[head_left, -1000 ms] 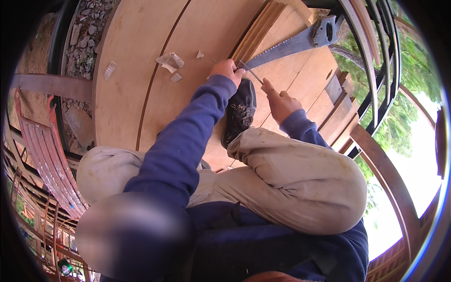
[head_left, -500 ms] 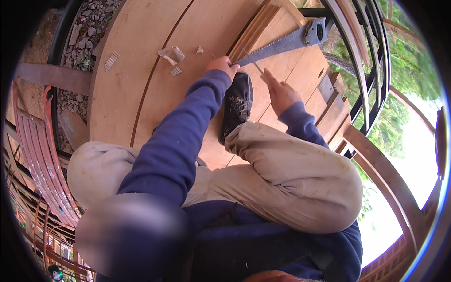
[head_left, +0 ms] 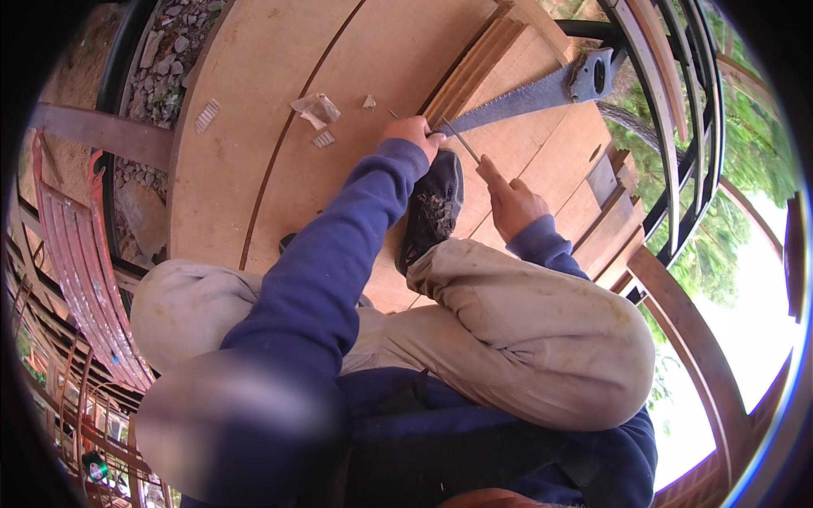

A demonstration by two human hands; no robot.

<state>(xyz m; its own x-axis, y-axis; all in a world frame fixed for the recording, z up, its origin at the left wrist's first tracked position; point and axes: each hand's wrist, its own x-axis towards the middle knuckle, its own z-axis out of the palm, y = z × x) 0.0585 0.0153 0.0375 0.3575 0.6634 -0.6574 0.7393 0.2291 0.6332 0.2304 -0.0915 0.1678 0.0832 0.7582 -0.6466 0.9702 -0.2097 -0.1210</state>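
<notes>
The left hand (head_left: 412, 133) was seen clenched at the toothed end of the handsaw (head_left: 529, 95), apparently pinning the blade down on the wooden decking (head_left: 254, 127); how much of the blade was actually gripped could not be told. The right hand (head_left: 512, 203) was closed around a thin file (head_left: 461, 144), pinched between the fingers, its tip laid against the blade just beside the left hand. The saw's long axis was run from the left hand up and away to the right, the dark handle ending well apart from both hands near the metal railing (head_left: 677, 127). The file was set across that axis, slanting from the right hand up-left to the teeth. The left hand was the nearer one to the blade. A dusty black shoe (head_left: 432, 212) was planted between the two forearms. Paper scraps (head_left: 315, 108) were left lying on the boards to the left.
</notes>
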